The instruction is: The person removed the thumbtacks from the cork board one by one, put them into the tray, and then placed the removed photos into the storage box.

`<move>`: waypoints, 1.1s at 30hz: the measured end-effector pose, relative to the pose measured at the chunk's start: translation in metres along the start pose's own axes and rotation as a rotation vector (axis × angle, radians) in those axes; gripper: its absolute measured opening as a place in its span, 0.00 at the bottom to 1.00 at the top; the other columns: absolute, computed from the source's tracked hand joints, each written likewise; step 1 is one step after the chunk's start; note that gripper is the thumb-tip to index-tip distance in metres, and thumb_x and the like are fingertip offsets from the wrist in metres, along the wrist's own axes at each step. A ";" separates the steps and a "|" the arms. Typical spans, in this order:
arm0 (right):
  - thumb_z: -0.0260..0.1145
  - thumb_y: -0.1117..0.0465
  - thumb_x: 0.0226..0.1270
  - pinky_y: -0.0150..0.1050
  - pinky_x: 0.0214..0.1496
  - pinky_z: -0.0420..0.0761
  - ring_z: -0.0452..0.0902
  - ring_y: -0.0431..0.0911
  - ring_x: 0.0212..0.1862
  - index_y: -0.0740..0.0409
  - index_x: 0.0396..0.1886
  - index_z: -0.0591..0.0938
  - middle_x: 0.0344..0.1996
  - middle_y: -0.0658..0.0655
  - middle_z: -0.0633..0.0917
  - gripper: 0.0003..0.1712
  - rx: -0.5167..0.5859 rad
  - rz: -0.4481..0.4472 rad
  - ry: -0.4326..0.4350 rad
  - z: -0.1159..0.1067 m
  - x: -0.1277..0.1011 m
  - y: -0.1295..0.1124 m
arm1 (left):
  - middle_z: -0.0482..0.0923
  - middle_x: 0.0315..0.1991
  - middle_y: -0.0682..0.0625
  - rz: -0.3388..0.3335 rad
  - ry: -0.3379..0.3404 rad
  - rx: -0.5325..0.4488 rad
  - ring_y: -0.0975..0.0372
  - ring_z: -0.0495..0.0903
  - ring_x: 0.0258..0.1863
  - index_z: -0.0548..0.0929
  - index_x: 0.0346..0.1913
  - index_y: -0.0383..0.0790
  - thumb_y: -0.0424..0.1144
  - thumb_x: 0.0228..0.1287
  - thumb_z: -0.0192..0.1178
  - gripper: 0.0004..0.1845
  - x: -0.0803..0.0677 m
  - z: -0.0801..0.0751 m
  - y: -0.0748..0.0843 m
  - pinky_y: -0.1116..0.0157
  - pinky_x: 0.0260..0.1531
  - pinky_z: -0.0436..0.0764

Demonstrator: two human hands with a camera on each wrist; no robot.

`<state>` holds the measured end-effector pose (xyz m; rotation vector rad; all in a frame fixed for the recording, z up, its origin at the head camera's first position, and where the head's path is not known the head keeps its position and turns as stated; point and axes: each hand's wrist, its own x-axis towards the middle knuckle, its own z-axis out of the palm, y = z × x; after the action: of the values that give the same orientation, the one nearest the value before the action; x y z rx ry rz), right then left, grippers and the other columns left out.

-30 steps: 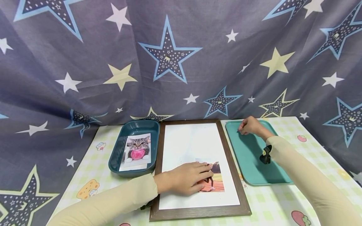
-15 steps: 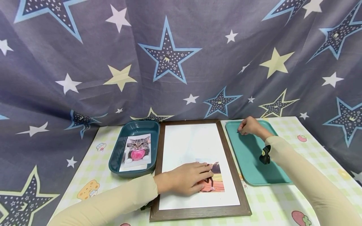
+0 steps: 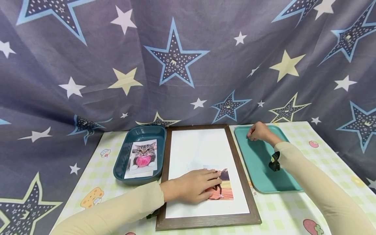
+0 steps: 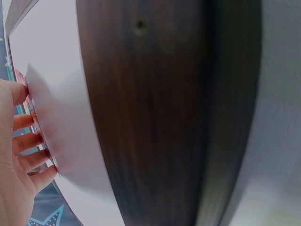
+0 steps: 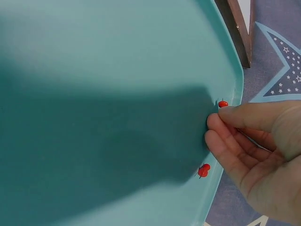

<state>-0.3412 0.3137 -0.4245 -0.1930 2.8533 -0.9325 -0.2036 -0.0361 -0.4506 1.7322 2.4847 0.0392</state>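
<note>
My left hand [image 3: 210, 186] lies flat, fingers straight, pressing a small colour photo [image 3: 225, 190] onto the white board [image 3: 199, 150] inside a brown wooden frame [image 3: 239, 169]. The left wrist view shows those fingers [image 4: 28, 143] on the board beside the frame's dark rail [image 4: 150, 117]. My right hand [image 3: 252, 133] hovers at the far left corner of a light teal tray [image 3: 261, 173], fingers curled together. In the right wrist view its fingertips [image 5: 217, 123] touch the tray [image 5: 94, 70] right beside one red push pin [image 5: 223, 103]. A second pin [image 5: 203, 170] lies just below. No pin shows between the fingers.
A dark teal tray [image 3: 141, 132] left of the frame holds a cat photo [image 3: 143, 156]. The table has a pale checked cloth [image 3: 282, 212]. A star-patterned grey curtain [image 3: 188, 65] hangs close behind and around the table.
</note>
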 end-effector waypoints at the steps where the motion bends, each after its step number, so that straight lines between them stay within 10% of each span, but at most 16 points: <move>1: 0.67 0.76 0.58 0.49 0.38 0.88 0.87 0.56 0.31 0.75 0.32 0.87 0.27 0.68 0.89 0.04 -0.004 0.003 0.002 0.000 0.000 0.000 | 0.59 0.80 0.46 0.000 0.001 0.002 0.55 0.59 0.79 0.65 0.78 0.46 0.51 0.81 0.44 0.28 0.000 0.000 0.000 0.60 0.77 0.63; 33: 0.65 0.77 0.51 0.43 0.32 0.84 0.80 0.46 0.24 0.69 0.26 0.87 0.26 0.61 0.89 0.05 -0.057 0.048 -0.005 0.001 0.004 -0.004 | 0.59 0.80 0.47 -0.001 -0.006 0.026 0.56 0.59 0.80 0.64 0.78 0.47 0.52 0.81 0.44 0.29 0.000 0.002 -0.001 0.60 0.77 0.64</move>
<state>-0.3445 0.3096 -0.4233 -0.1314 2.8683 -0.8409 -0.2044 -0.0361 -0.4525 1.7381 2.4928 0.0022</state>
